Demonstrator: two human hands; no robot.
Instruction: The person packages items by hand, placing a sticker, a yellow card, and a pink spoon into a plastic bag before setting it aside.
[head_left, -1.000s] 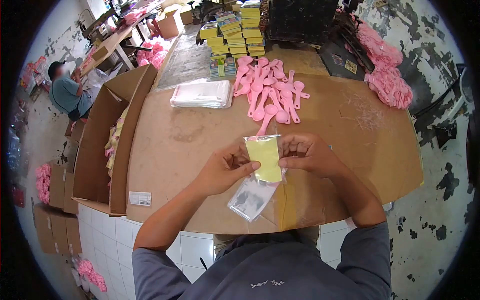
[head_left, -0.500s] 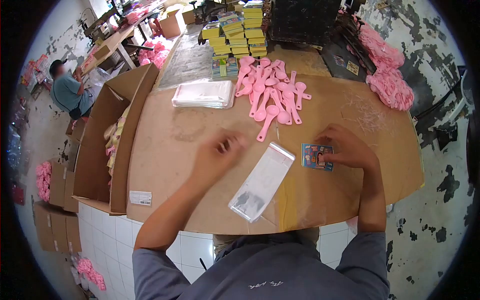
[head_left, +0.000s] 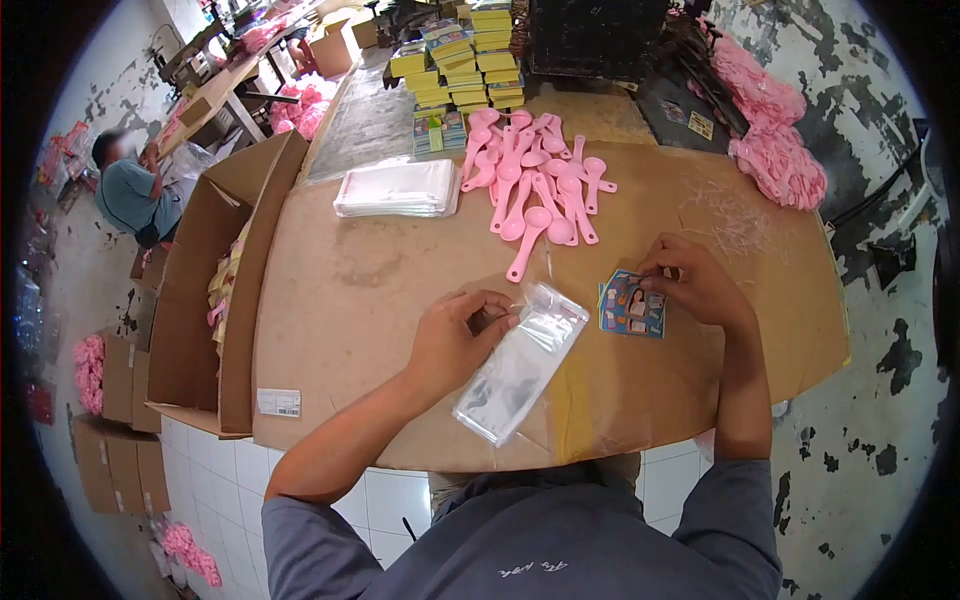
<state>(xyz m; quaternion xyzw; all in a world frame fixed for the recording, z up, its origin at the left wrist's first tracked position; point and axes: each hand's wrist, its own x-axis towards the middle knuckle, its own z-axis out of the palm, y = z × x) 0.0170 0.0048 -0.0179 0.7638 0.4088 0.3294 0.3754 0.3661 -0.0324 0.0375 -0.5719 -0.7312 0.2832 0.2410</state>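
Note:
My left hand (head_left: 462, 335) is pinched at the upper left edge of a clear plastic bag (head_left: 522, 372), which lies slanted on the cardboard in front of me. The bag's top end looks slightly lifted and creased. To its right, my right hand (head_left: 695, 285) grips the upper edge of a printed card (head_left: 634, 305) between thumb and fingers. That card lies tilted over a small stack of similar cards, whose edges show at the left. Beyond both hands is a pile of pink measuring spoons (head_left: 537, 222).
A stack of clear bags (head_left: 398, 188) lies left of the spoons, with card bundles (head_left: 465, 65) piled behind. An open cardboard box (head_left: 232, 290) borders the table's left side. Clear plastic strips (head_left: 730, 222) lie at right. A seated person (head_left: 135, 190) is at far left.
My left hand has moved right and down onto the bag's upper edge, and the bag's top has wrinkled. In my right hand, the top card has turned a little on its stack.

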